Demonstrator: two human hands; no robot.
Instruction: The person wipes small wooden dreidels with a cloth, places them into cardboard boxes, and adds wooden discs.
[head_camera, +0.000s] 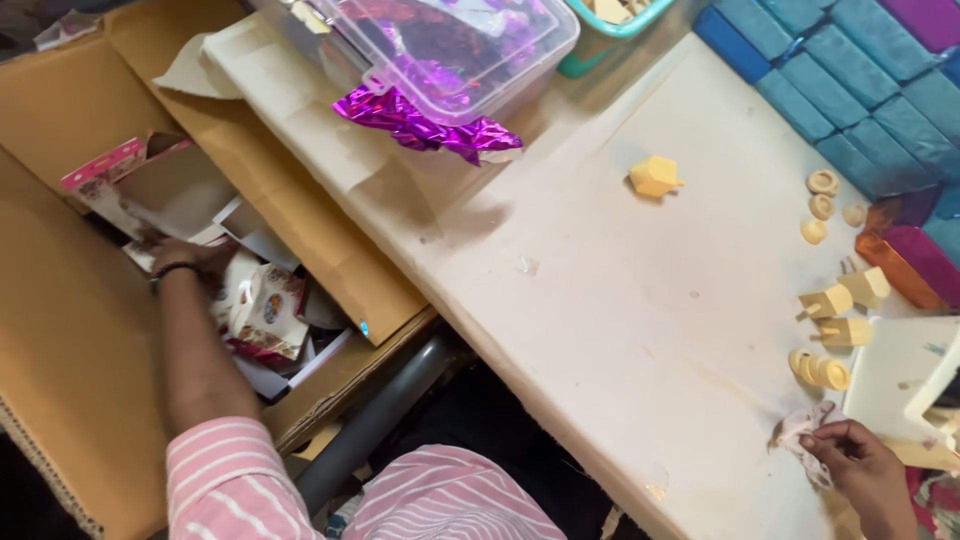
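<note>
Reaching my left hand (185, 255) into the big cardboard box (60, 330), I touch the small printed cartons (262, 310); I cannot tell its grip. My right hand (850, 455) pinches a cloth scrap (800, 430) on the worktop (600, 300). I should grab one carton only, gently.

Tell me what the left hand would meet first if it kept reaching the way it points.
Probably the flat pink-edged carton just beyond the left hand, inside the cardboard box; depth is unclear.
</note>
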